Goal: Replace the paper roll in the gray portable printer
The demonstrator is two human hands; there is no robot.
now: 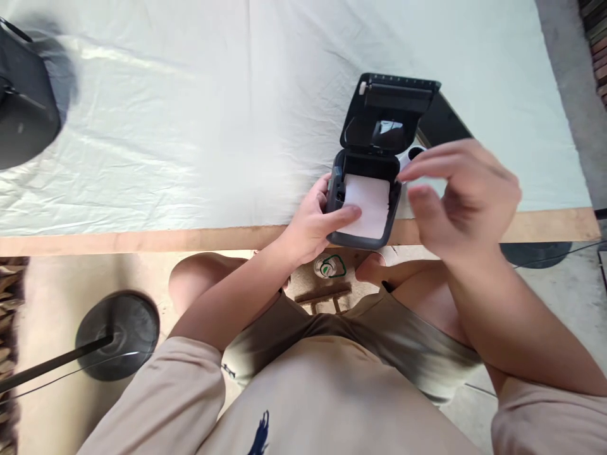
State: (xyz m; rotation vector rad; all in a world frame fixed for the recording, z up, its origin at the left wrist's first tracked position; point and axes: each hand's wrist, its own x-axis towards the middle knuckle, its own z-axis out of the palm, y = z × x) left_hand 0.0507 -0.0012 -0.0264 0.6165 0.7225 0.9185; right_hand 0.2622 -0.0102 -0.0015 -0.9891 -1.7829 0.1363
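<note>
My left hand (315,221) grips a small black thermal printer (336,234) near the front edge of the table. Its lid (379,114) is flipped up, away from me. In the printer's bay lies white paper (367,196), with my left thumb resting on it. Just right of the printer is my right hand (465,196), slightly blurred, thumb and forefinger apart and nothing visible between them. The forefinger's tip is close to the bay's right rim; whether it touches, I cannot tell.
Behind the printer lie a white roll with a dark hole (416,153) and a dark flat object (446,123), partly hidden. A black bin-like container (26,101) stands at the table's far left. A pale cloth (213,126) covers the table. Round black stand bases (118,322) are on the floor.
</note>
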